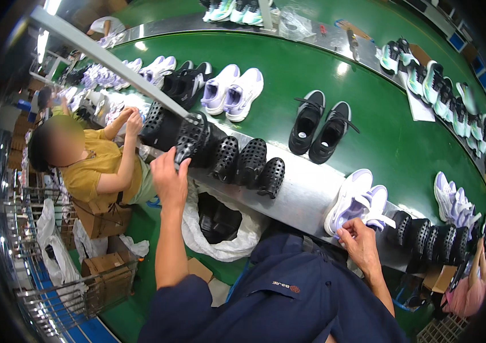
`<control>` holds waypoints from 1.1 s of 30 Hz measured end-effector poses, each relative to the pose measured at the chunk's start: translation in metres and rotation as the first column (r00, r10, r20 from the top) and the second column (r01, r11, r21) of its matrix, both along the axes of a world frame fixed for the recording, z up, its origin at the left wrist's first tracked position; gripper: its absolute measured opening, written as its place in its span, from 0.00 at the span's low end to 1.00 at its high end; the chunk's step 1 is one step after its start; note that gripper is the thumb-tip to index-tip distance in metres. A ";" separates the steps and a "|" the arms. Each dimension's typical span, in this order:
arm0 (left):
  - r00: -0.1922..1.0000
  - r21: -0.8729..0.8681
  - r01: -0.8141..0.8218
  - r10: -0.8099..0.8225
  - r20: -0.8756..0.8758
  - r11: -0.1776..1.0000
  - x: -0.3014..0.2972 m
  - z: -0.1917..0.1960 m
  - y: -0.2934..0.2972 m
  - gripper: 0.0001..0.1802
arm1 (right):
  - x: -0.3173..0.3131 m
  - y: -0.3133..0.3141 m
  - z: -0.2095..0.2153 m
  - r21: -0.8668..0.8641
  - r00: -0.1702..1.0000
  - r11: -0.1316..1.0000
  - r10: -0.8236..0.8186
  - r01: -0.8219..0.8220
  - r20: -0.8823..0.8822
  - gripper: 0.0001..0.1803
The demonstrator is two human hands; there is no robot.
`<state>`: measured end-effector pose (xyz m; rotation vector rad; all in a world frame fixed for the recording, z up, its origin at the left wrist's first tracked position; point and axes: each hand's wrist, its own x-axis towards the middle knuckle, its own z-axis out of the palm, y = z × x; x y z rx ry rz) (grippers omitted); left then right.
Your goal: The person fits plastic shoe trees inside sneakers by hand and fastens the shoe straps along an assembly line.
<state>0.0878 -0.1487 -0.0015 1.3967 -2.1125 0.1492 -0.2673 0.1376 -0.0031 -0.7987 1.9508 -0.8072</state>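
Observation:
My left hand point(168, 178) grips the lower end of a black perforated plastic shoe insert point(192, 136), which stands tilted up above the metal ledge. Three similar inserts, among them a middle black insert point(251, 160), lie in a row to its right. On the right, my right hand point(361, 244) has its thumb and fingers closed at the near end of a white-and-lavender sneaker point(349, 197). Its mate, a second pale sneaker point(375, 206), sits close beside it with a strip of white lace or strap sticking out. The fingertips of the right hand are partly hidden against the shoe.
A green conveyor belt point(280, 71) carries a grey-black shoe pair point(322, 127) and white-lavender sneakers point(232, 92). More black inserts point(433, 240) line the ledge at right. Below, a white sack point(228, 247) holds black items. A co-worker in yellow point(106, 166) stands left, near a wire cart point(83, 297).

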 end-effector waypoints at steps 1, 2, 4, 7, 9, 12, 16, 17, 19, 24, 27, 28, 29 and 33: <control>0.999 -0.067 0.008 -0.011 -0.037 0.998 -0.015 0.014 0.014 0.25 | 0.003 -0.002 0.000 -0.057 0.996 0.995 -0.085 0.086 0.013 0.12; 0.998 -0.076 0.039 -0.043 -0.055 0.996 -0.034 0.027 0.033 0.24 | 0.007 -0.007 -0.005 -0.118 0.977 0.979 -0.146 0.166 0.157 0.15; 0.977 -0.026 0.193 -0.194 -0.085 0.981 -0.079 0.035 0.074 0.24 | 0.021 -0.030 -0.002 -0.136 0.894 0.967 -0.139 0.215 0.426 0.28; 0.780 0.120 0.614 -0.576 -0.246 0.780 -0.163 0.011 0.137 0.21 | 0.038 -0.046 -0.007 -0.110 0.527 0.883 -0.168 0.455 0.833 0.27; 0.571 0.151 0.811 -0.711 -0.410 0.565 -0.188 0.003 0.167 0.22 | 0.027 -0.031 -0.018 0.012 0.361 0.812 -0.273 0.584 0.892 0.20; 0.544 0.293 0.832 -0.592 -0.594 0.471 -0.199 -0.016 0.168 0.27 | 0.002 0.009 -0.019 0.127 0.322 0.882 -0.296 0.454 0.899 0.15; 0.544 0.550 0.826 -0.080 -0.835 -0.121 -0.250 -0.035 0.159 0.20 | 0.002 0.033 -0.016 0.101 0.502 0.982 -0.170 0.162 0.848 0.23; 0.545 0.553 0.823 -0.090 -0.833 -0.134 -0.254 -0.044 0.159 0.20 | 0.006 0.034 -0.011 0.118 0.565 0.973 -0.213 0.200 0.797 0.27; 0.500 0.500 0.865 -0.138 -0.855 0.042 -0.258 -0.069 0.161 0.12 | 0.008 0.051 -0.012 -0.077 0.994 0.993 -0.091 0.087 -0.057 0.36; 0.614 0.636 0.768 0.191 -0.766 0.081 -0.263 -0.072 0.185 0.06 | 0.015 0.061 0.023 0.156 0.867 0.980 0.184 -0.124 -0.463 0.32; 0.673 0.685 0.718 0.128 -0.728 0.125 -0.268 -0.076 0.191 0.10 | 0.007 0.071 0.017 0.105 0.922 0.991 0.115 -0.082 -0.369 0.30; 0.747 0.715 0.656 -0.074 -0.660 0.243 -0.272 -0.076 0.191 0.13 | 0.004 0.074 0.016 0.073 0.909 0.996 0.080 -0.055 -0.409 0.29; 0.798 0.707 0.603 -0.262 -0.543 0.369 -0.276 -0.076 0.189 0.16 | -0.001 0.078 0.010 0.066 0.893 0.997 0.071 -0.047 -0.445 0.26; 0.705 0.411 0.707 -0.621 -0.342 0.576 -0.310 -0.106 0.171 0.22 | -0.022 0.072 -0.002 0.099 0.866 0.994 0.079 -0.034 -0.495 0.22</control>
